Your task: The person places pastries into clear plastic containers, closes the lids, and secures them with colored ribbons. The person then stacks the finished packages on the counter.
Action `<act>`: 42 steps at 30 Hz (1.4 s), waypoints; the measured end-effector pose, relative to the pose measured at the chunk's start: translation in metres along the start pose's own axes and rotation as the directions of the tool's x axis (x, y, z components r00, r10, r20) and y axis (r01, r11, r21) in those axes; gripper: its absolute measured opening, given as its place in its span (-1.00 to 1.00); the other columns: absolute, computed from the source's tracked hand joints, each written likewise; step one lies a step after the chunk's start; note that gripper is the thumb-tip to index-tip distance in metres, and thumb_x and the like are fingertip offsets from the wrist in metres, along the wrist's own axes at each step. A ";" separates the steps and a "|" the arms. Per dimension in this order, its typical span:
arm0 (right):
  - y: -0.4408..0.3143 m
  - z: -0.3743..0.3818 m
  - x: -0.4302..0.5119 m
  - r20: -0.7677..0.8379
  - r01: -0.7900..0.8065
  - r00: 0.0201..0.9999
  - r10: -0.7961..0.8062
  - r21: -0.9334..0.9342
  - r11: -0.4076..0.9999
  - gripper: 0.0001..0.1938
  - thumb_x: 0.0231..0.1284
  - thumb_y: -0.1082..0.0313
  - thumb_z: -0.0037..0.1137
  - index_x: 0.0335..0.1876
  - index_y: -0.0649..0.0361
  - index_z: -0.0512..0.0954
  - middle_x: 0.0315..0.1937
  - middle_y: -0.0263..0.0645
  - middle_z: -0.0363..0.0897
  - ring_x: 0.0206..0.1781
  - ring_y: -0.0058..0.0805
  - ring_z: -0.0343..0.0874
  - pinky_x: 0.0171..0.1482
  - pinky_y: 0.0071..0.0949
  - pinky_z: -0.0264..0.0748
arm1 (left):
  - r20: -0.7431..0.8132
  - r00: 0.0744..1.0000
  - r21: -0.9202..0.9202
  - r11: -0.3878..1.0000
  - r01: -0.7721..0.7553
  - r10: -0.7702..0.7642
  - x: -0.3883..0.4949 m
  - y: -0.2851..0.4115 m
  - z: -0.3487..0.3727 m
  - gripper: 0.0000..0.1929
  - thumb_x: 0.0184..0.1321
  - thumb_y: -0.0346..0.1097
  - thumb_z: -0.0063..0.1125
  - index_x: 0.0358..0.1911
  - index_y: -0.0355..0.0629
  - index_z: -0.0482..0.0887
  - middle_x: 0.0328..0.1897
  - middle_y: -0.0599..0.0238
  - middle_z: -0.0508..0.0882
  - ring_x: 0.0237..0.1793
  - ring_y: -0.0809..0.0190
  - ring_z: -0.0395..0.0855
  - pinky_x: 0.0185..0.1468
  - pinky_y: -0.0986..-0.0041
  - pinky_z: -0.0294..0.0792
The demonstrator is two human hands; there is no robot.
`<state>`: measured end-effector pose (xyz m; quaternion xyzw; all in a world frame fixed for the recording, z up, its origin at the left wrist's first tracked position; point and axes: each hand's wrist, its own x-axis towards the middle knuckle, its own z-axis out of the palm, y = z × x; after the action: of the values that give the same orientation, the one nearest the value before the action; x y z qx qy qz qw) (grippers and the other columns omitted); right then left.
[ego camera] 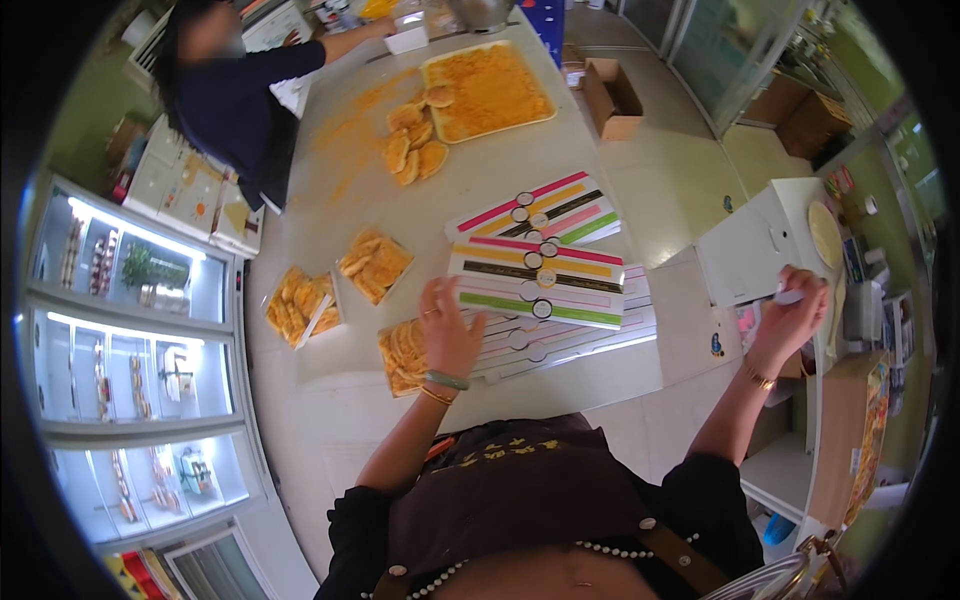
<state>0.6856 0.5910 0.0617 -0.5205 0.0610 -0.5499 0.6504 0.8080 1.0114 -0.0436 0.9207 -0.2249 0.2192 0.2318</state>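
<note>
My left hand is over the table between a clear box of golden pastries and a stack of striped sticker sheets. Its fingers are spread, with the thumb beside the sheets' left edge; whether it touches them or the box I cannot tell. Raised off to the right, beyond the table edge, my right hand has curled fingers around a small whitish scrap. Two more boxes of pastries stand farther left: one box without a strip and one box with a pale strip across it.
A tray of orange crumbs and a heap of loose round pastries lie at the table's far end. A co-worker reaches for a white box. A lit display fridge stands left, a white cabinet right.
</note>
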 end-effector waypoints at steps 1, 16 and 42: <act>-0.002 0.018 -0.019 0.200 -0.025 0.980 0.019 0.025 0.999 -0.82 0.39 0.48 -0.05 -0.40 0.19 0.45 -0.45 -0.27 0.50 -0.39 -0.42 0.47 -0.21 -0.47 0.44 | 0.063 0.996 -0.121 0.991 -0.050 0.058 0.001 0.007 -0.008 -0.42 0.19 -0.47 0.25 0.30 -0.18 0.34 0.06 0.09 0.59 -0.14 0.22 0.68 -0.07 0.42 0.52; 0.008 0.218 -0.235 0.953 -0.311 0.173 0.247 -0.185 0.932 -0.56 0.35 0.21 0.16 0.25 0.26 0.45 0.28 -0.04 0.42 0.30 -0.20 0.41 0.33 -0.24 0.32 | 0.462 0.876 -0.820 0.307 0.482 -0.140 -0.067 -0.006 -0.098 -0.71 0.46 -0.13 -0.05 -0.07 -0.22 0.58 -0.19 0.19 0.70 -0.21 0.30 0.67 -0.21 0.48 0.50; 0.129 0.229 -0.256 0.616 0.066 -0.283 0.735 -0.752 0.656 -0.59 0.38 0.05 0.15 -0.45 0.27 0.66 -0.67 -0.39 0.56 -0.65 -0.70 0.43 -0.52 -0.59 0.35 | 0.439 0.728 -0.510 0.521 0.684 -0.526 -0.092 -0.164 -0.083 -0.88 0.23 -0.37 0.31 -0.36 -0.27 0.69 -0.59 0.42 0.59 -0.58 0.49 0.47 -0.49 0.58 0.31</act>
<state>0.8196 0.9107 -0.0570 -0.8407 -0.1342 0.3108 0.4227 0.7936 1.2141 -0.0781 0.8206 0.0262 -0.0747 0.5660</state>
